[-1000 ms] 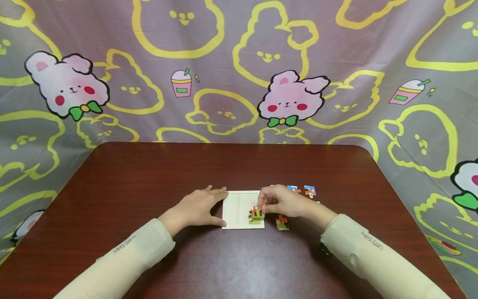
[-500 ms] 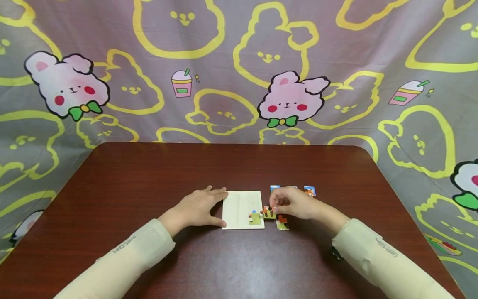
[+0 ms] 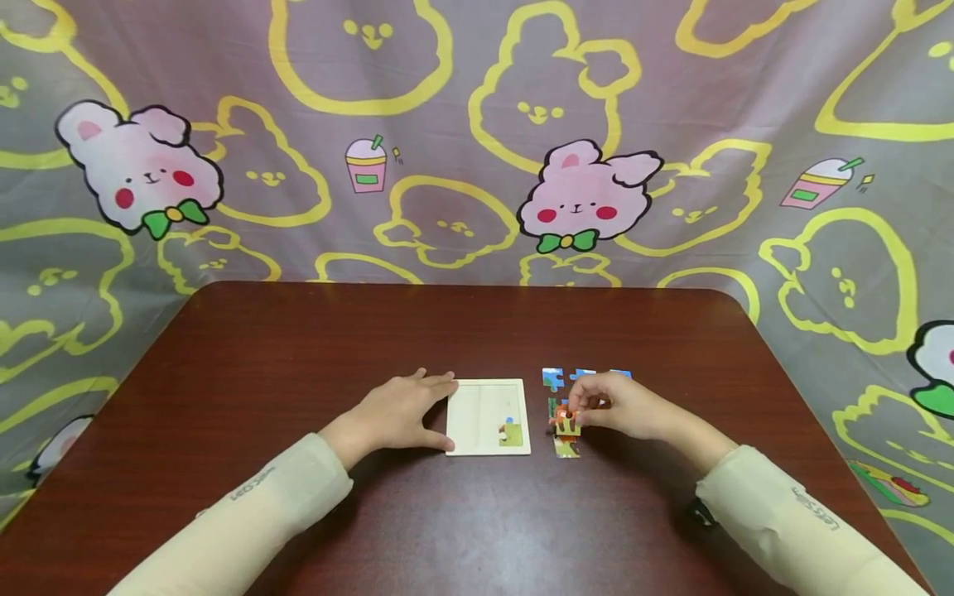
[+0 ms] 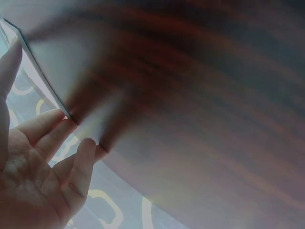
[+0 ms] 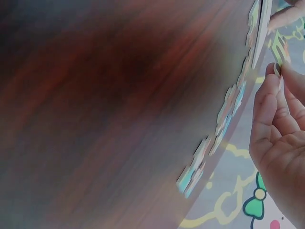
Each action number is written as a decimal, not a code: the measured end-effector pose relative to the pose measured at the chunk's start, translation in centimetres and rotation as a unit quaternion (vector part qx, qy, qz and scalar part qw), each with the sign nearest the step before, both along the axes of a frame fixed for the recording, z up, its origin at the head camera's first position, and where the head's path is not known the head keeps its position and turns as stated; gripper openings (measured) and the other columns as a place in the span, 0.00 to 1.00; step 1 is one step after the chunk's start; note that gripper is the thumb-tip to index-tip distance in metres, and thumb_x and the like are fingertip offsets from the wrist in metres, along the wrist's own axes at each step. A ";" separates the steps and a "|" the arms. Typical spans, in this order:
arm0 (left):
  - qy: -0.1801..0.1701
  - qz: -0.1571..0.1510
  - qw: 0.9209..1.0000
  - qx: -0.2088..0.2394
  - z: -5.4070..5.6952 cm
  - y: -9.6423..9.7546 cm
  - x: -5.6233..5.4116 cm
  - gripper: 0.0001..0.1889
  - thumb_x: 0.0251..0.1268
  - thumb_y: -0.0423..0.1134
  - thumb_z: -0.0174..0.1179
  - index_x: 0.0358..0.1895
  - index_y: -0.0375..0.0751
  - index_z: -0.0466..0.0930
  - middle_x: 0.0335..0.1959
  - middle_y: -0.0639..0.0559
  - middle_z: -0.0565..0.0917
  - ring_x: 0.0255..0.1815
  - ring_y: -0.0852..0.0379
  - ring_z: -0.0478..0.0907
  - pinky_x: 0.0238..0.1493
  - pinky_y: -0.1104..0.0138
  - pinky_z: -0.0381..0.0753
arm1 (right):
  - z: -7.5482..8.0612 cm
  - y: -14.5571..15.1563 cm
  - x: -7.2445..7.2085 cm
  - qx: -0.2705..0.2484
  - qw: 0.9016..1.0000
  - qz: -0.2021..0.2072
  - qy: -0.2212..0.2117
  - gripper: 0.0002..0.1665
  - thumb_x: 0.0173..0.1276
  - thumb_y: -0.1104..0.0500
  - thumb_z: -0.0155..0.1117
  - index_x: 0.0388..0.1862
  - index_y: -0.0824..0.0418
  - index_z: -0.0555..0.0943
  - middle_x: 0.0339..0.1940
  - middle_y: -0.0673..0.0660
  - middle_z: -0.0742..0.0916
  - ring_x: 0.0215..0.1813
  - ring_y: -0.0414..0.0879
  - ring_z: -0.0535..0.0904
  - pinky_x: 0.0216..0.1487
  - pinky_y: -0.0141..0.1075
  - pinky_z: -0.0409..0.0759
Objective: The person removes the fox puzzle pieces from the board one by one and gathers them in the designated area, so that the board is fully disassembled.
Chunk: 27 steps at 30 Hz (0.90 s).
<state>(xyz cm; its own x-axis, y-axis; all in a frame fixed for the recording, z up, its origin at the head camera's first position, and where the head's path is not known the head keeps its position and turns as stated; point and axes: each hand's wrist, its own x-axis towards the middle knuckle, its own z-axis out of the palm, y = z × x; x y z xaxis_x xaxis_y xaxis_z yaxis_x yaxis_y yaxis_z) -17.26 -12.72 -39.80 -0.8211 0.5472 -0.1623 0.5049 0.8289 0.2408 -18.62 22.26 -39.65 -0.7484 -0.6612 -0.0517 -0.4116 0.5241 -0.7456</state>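
Observation:
My left hand (image 3: 395,411) rests against the left side of a pale square puzzle tray (image 3: 477,414), its fingers spread and fairly straight along the edge. In the left wrist view, the fingertips of that hand (image 4: 45,167) touch the tray's thin rim (image 4: 45,83). One green puzzle piece (image 3: 513,434) lies inside the tray near its lower right corner. To the right of the tray, my right hand (image 3: 626,407) pinches an orange and green puzzle piece (image 3: 568,425) between thumb and fingers. The right wrist view shows this held piece (image 5: 279,50) standing up from the fingertips.
Loose puzzle pieces lie right of the tray: a blue one (image 3: 552,378) at the back and a green and orange one (image 3: 567,449) at the front. Several others are partly hidden by the right hand. A patterned cloth (image 3: 447,124) hangs behind the dark wooden table (image 3: 335,331).
My right hand has moved right with the pinched piece, from over the tray to over the loose pieces. The green piece in the tray has come into view. My left hand has stayed put.

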 end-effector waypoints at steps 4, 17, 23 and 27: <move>0.002 0.003 1.000 -0.003 -0.1 0.0 0.0 0.46 0.51 0.66 0.70 0.73 0.50 0.69 0.76 0.51 0.67 0.73 0.33 0.65 0.65 0.42 0.72 | 0.0 1.1 0.2 -0.007 1.000 -0.004 -0.005 0.04 0.65 0.67 0.68 0.35 0.62 0.80 0.30 0.49 0.85 0.35 0.34 0.78 0.39 0.31 0.79; -0.002 0.001 1.000 0.007 0.1 0.0 -0.1 0.46 0.50 0.64 0.71 0.72 0.48 0.69 0.76 0.49 0.68 0.72 0.32 0.66 0.68 0.43 0.69 | 0.2 3.4 1.0 -0.005 1.000 0.004 -0.021 0.02 0.65 0.66 0.68 0.36 0.64 0.82 0.29 0.51 0.85 0.34 0.33 0.77 0.37 0.30 0.78; -0.010 0.003 1.000 0.009 0.1 0.0 0.0 0.47 0.51 0.63 0.71 0.73 0.47 0.68 0.76 0.48 0.67 0.73 0.33 0.65 0.70 0.44 0.68 | -0.2 3.7 1.1 0.007 0.999 0.011 -0.032 0.02 0.64 0.69 0.67 0.34 0.66 0.82 0.27 0.51 0.84 0.32 0.32 0.75 0.34 0.29 0.77; -0.006 0.004 1.000 0.009 0.1 0.1 0.0 0.47 0.51 0.64 0.71 0.73 0.46 0.68 0.75 0.48 0.68 0.73 0.33 0.66 0.70 0.44 0.67 | -0.3 4.0 1.2 0.021 0.999 0.006 -0.027 0.02 0.64 0.68 0.68 0.34 0.65 0.82 0.27 0.49 0.84 0.31 0.32 0.75 0.34 0.30 0.76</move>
<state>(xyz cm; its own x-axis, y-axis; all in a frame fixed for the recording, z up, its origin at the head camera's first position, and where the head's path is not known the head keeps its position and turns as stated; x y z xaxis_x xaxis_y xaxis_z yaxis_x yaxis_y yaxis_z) -17.27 -12.62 -39.69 -0.8231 0.5445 -0.1613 0.4962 0.8277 0.2619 -17.41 26.23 -39.96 -0.7358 -0.6664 -0.1204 -0.3777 0.5514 -0.7439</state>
